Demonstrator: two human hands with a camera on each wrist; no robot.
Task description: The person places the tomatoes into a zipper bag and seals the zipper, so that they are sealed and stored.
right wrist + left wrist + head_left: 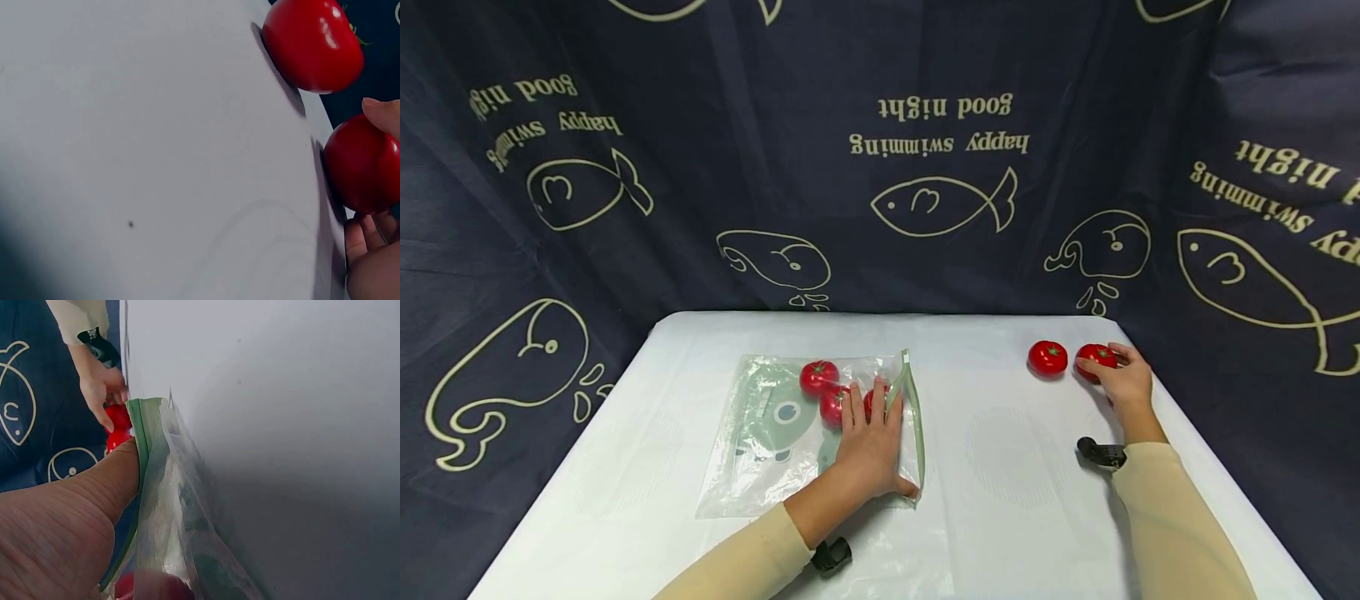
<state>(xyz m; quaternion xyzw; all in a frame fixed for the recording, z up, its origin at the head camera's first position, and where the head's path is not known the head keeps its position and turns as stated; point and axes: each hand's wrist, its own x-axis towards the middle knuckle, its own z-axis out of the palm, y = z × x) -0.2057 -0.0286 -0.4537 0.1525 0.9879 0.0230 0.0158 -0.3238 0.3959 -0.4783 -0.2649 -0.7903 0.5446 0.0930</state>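
A clear zip bag (730, 475) with a green printed pattern and a green closure strip (142, 434) lies on the table. Inside it are red tomatoes (818, 378), one partly covered by my left hand (868, 454). That hand is spread at the bag's mouth, fingers straight over the tomatoes, thumb against the strip near its lower corner. At the far right, my right hand (1126, 385) grips a red tomato (365, 165) between thumb and fingers. Just left of it sits another tomato (1047, 358) with a green stem.
The white-covered table (1000, 500) ends close beyond my right hand. A dark curtain (940, 275) with fish and whale drawings hangs behind the table and along both sides. Black straps (1101, 452) sit on both wrists.
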